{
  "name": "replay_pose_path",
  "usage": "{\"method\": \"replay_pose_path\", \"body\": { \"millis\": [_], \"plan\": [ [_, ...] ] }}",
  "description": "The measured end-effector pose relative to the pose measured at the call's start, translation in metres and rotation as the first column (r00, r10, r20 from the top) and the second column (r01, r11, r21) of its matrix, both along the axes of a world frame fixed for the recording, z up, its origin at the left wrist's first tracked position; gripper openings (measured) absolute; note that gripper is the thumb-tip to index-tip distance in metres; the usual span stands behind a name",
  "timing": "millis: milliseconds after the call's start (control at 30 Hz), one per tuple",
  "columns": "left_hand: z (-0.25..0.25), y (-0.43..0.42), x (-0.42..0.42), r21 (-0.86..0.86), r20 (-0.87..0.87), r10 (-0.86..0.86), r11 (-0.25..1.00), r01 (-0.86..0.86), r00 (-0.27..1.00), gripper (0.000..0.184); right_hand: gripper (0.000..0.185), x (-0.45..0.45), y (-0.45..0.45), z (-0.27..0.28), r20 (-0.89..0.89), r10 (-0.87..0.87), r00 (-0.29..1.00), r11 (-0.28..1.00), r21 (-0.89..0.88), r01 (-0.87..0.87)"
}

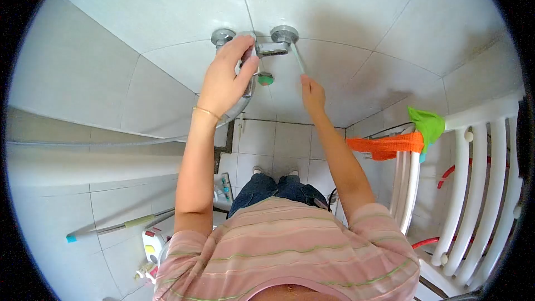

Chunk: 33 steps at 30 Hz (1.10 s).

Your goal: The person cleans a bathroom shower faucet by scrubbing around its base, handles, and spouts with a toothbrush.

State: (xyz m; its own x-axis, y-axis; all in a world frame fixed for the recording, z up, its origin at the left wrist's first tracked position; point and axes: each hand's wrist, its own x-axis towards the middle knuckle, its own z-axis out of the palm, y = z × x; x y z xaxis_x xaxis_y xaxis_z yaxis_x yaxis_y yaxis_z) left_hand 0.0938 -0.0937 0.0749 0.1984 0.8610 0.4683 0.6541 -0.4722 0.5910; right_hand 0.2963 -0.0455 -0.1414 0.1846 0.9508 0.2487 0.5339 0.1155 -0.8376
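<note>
My left hand is on the chrome wall faucet, its fingers curled over the middle of the body and covering part of it. Between the thumb and fingers of my right hand is a thin pale stick. The stick slants up to the faucet's right-hand round wall flange, its tip at or very near the metal. Another round flange shows behind my left fingers. A small green round piece sits just below the faucet.
A hose runs left from the faucet. At right, an orange cloth and a green cloth hang by a white radiator. A long-handled pole and a white appliance are at lower left.
</note>
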Motion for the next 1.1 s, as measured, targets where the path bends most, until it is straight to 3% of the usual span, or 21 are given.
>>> {"method": "replay_pose_path", "body": {
  "millis": [100, 133, 200, 267, 333, 400, 433, 500, 533, 567, 600, 633, 667, 700, 733, 800, 833, 900, 1033, 1100],
  "plan": [
    [0.006, -0.012, -0.008, 0.005, 0.031, -0.001, 1.0, 0.001, 1.0, 0.032, 0.037, 0.011, -0.003, -0.02, -0.055, 0.052, 0.997, 0.999, 0.004, -0.052],
    [0.008, -0.015, -0.012, -0.007, 0.057, -0.019, 1.0, 0.019, 0.998, 0.03, 0.037, 0.009, -0.008, -0.003, -0.054, 0.066, 0.996, 0.998, 0.004, -0.066],
    [0.003, -0.018, -0.017, 0.019, 0.06, 0.001, 1.0, -0.002, 0.998, 0.028, 0.033, 0.008, -0.025, 0.067, -0.318, 0.269, 0.909, 0.943, -0.105, -0.316],
    [0.001, -0.018, -0.018, 0.05, 0.07, 0.007, 0.999, -0.01, 0.998, 0.027, 0.028, 0.001, -0.028, 0.098, -0.336, 0.326, 0.884, 0.935, -0.025, -0.354],
    [0.0, -0.018, -0.017, -0.119, 0.211, 0.142, 0.986, -0.119, 0.967, 0.03, 0.024, -0.002, -0.026, 0.111, -0.347, 0.381, 0.857, 0.92, 0.052, -0.388],
    [-0.006, -0.013, -0.017, -0.052, 0.203, 0.151, 0.988, -0.143, 0.967, 0.036, 0.028, -0.003, -0.017, 0.119, -0.131, 0.349, 0.928, 0.926, 0.201, -0.32],
    [-0.01, -0.01, -0.015, 0.014, 0.191, 0.159, 0.986, -0.165, 0.969, 0.043, 0.028, -0.002, -0.016, 0.138, -0.126, 0.349, 0.928, 0.925, 0.205, -0.32],
    [-0.017, -0.006, -0.009, -0.014, 0.185, 0.17, 0.985, -0.171, 0.968, 0.049, 0.041, 0.004, -0.017, 0.183, 0.17, 0.363, 0.916, 0.929, -0.147, -0.34],
    [-0.019, -0.004, -0.007, -0.044, 0.173, 0.184, 0.983, -0.179, 0.968, 0.056, 0.041, 0.001, -0.013, 0.197, 0.174, 0.362, 0.916, 0.929, -0.149, -0.339],
    [-0.018, -0.004, -0.005, -0.181, 0.231, 0.162, 0.976, -0.122, 0.959, 0.069, 0.042, -0.004, -0.003, 0.208, 0.35, 0.325, 0.879, 0.944, -0.168, -0.283],
    [-0.02, -0.002, -0.002, -0.181, 0.234, 0.162, 0.976, -0.121, 0.959, 0.069, 0.047, -0.01, 0.005, 0.218, 0.514, 0.283, 0.81, 0.959, -0.175, -0.224],
    [-0.025, 0.0, 0.001, -0.144, 0.346, 0.127, 0.986, -0.081, 0.93, 0.073, 0.047, -0.017, 0.008, 0.226, 0.516, 0.283, 0.808, 0.959, -0.175, -0.224],
    [-0.029, 0.002, 0.002, -0.104, 0.451, 0.088, 0.994, -0.045, 0.888, 0.078, 0.05, -0.025, 0.01, 0.233, 0.68, 0.234, 0.695, 0.97, -0.113, -0.216],
    [-0.03, 0.002, 0.003, -0.103, 0.451, 0.088, 0.994, -0.047, 0.888, 0.078, 0.053, -0.031, 0.014, 0.237, 0.814, 0.165, 0.557, 0.974, -0.047, -0.22],
    [-0.031, 0.001, 0.004, -0.178, 0.549, 0.082, 0.984, 0.021, 0.832, 0.081, 0.053, -0.033, 0.019, 0.236, 0.814, 0.164, 0.557, 0.974, -0.045, -0.221],
    [-0.035, 0.002, 0.003, -0.247, 0.644, 0.082, 0.963, 0.105, 0.761, 0.084, 0.053, -0.032, 0.026, 0.233, 0.879, -0.023, 0.477, 0.882, 0.243, -0.404],
    [-0.038, 0.004, 0.002, -0.217, 0.636, 0.063, 0.971, 0.1, 0.769, 0.084, 0.053, -0.032, 0.032, 0.235, 0.881, -0.023, 0.472, 0.883, 0.24, -0.404],
    [-0.04, 0.005, -0.001, -0.19, 0.629, 0.046, 0.977, 0.096, 0.776, 0.084, 0.043, -0.034, 0.042, 0.237, 0.903, 0.056, 0.427, 0.972, 0.049, -0.23],
    [-0.038, 0.006, -0.005, -0.276, 0.622, 0.046, 0.947, 0.164, 0.781, 0.09, 0.04, -0.031, 0.039, 0.224, 0.869, 0.049, 0.493, 0.957, 0.101, -0.273],
    [-0.04, 0.003, -0.003, -0.291, 0.63, 0.046, 0.939, 0.181, 0.775, 0.09, 0.044, -0.03, 0.031, 0.225, 0.943, 0.073, 0.326, 0.936, 0.048, -0.35]
  ]
}}
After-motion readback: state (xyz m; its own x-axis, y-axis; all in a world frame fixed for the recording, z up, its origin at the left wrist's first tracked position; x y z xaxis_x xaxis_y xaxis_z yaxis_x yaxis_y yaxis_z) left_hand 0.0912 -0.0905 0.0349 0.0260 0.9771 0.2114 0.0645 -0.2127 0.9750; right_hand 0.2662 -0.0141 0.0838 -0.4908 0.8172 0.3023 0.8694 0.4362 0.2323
